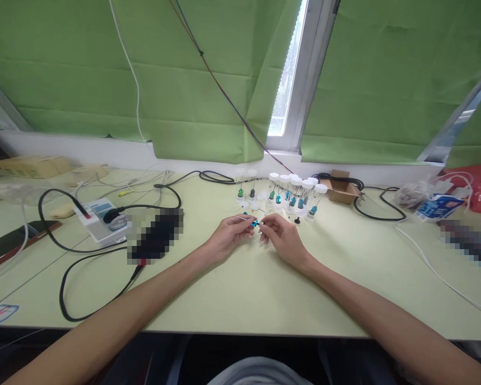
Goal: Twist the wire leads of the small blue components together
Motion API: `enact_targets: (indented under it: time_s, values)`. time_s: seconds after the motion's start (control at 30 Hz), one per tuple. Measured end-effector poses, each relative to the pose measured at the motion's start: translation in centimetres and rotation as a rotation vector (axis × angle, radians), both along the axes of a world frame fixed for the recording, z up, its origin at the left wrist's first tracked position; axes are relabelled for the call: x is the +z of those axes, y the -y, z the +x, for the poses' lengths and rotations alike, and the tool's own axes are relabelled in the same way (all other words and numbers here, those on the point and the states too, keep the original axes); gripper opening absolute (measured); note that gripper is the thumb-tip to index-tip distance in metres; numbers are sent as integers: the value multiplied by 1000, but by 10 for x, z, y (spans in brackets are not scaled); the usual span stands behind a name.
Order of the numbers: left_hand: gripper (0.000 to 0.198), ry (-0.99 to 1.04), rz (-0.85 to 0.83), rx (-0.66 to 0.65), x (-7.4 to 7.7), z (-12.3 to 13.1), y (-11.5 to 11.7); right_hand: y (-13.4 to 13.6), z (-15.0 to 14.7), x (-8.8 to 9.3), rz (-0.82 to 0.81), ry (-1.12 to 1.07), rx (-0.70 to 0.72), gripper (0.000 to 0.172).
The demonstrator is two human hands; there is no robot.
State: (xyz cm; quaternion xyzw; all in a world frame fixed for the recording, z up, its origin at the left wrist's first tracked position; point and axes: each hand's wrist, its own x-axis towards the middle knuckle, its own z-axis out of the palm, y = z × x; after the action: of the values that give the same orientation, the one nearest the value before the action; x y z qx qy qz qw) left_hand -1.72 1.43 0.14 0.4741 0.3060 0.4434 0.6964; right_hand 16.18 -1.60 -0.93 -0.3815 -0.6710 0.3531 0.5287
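A: what's the setup over there?

B: Biggest first: green curtains (208, 107) along the back, then a pale table (224, 299) below. Mid-table, the left hand (233, 235) and right hand (283, 235) are nearly together, both in a pinch.

A: anything around them?

B: Small open cardboard box (342, 190) at the back, off to the right. Then a bunch of little clear bottles (312, 202) with white caps just past the hands, blue and green bits showing in them.

A: and what's being pinched?

B: A small blue piece (254, 223), between the hands, in the left thumb and fingers. A thin rod (243, 217) lies along those fingers. The right fingertips are on a tiny black bit (263, 223); can't tell if it's joined to the blue one.

A: so which step is this?

B: Looks like the fiddly two-handed part to me. I'd say the next move calls for a steady left pinch and light, precise right fingertips.
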Motion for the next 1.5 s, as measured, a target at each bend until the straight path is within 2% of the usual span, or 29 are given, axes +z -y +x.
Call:
enact_targets:
  time_s: [0.47,0.73,1.1,1.5]
  values:
    - [24,-1,-37,38,3,1,2,0,0,-1,27,-12,2,25]
    - [27,-59,-23,-27,1,-1,0,1,1,0,41,-2,-17,23]
    - [26,-33,7,-6,3,1,5,-1,2,0,-33,-57,19,33]
    - [24,33,2,-13,1,0,2,1,1,2,-36,-71,59,29]
